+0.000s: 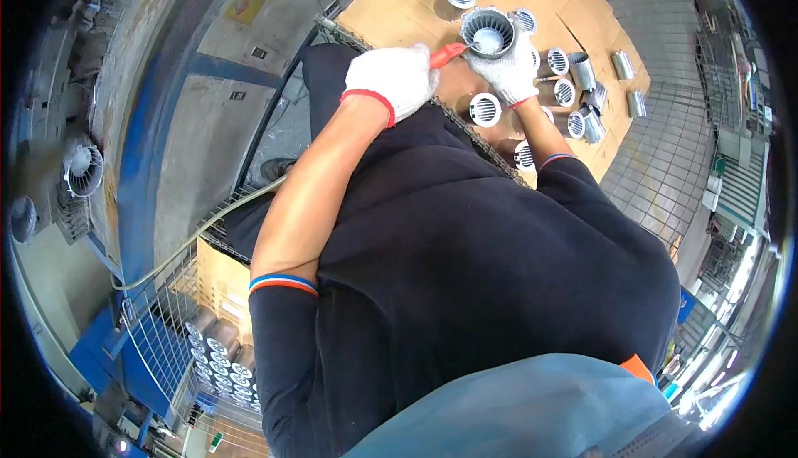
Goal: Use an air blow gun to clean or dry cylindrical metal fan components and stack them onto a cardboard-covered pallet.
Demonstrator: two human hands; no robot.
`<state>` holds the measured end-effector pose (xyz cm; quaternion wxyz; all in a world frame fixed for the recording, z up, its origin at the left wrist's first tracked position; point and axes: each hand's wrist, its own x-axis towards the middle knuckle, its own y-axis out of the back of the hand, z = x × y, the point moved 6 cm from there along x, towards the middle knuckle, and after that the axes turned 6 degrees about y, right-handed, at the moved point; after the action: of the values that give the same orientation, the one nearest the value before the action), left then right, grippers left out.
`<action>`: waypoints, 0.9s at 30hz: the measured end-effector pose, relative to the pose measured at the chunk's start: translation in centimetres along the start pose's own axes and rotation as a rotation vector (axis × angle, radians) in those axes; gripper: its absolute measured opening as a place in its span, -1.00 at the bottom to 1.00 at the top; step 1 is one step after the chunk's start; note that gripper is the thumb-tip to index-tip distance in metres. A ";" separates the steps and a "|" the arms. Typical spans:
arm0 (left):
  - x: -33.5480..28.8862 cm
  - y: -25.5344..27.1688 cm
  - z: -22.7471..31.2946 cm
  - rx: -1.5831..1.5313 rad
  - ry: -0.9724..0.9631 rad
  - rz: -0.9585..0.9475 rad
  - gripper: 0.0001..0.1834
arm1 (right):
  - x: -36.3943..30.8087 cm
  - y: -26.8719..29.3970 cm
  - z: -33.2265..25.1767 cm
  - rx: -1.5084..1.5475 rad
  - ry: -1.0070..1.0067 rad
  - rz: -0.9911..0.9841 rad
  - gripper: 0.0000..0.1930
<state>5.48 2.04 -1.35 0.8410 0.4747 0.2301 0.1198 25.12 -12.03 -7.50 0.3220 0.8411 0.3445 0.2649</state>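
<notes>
In white knit gloves with red cuffs, both my hands are raised over a cardboard-covered surface (391, 11). My left hand (392, 81) is closed round a red-handled tool (447, 55) with a short, thin metal tip. That tip meets the near left rim of a round finned metal housing (489, 32), at least as it looks from above. My right hand (504, 71) grips the housing from below and from the right, its open end facing up. Grey ribs line the inside wall, around a paler floor.
Several metal cylinders with slotted ends, one a slotted cylinder (485, 110), stand or lie around my right hand. Two more, including a lying cylinder (623, 65), are farther right. Wire mesh (657, 138) borders the cardboard. A mesh cage (154, 325) at lower left holds stacked cylinders (223, 338).
</notes>
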 end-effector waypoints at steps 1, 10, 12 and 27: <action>0.1 -0.2 0.1 -0.015 -0.004 0.009 -0.61 | 0.0 0.0 0.6 0.003 0.056 0.049 -0.03; 0.9 -0.3 0.2 -0.095 -0.011 0.001 -0.58 | -0.2 -2.6 2.6 0.063 0.118 0.048 -0.03; 0.9 -0.2 0.1 -0.101 0.005 -0.018 -0.57 | -0.4 -2.3 1.2 0.063 0.128 0.040 -0.05; 1.0 -0.3 -0.1 -0.052 0.003 -0.073 -0.54 | -0.2 -3.0 1.8 0.027 0.173 -0.016 0.02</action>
<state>6.28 2.36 -1.87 0.8565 0.4440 0.2452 0.0958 24.97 -11.19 -10.95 0.2816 0.8166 0.3813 0.3292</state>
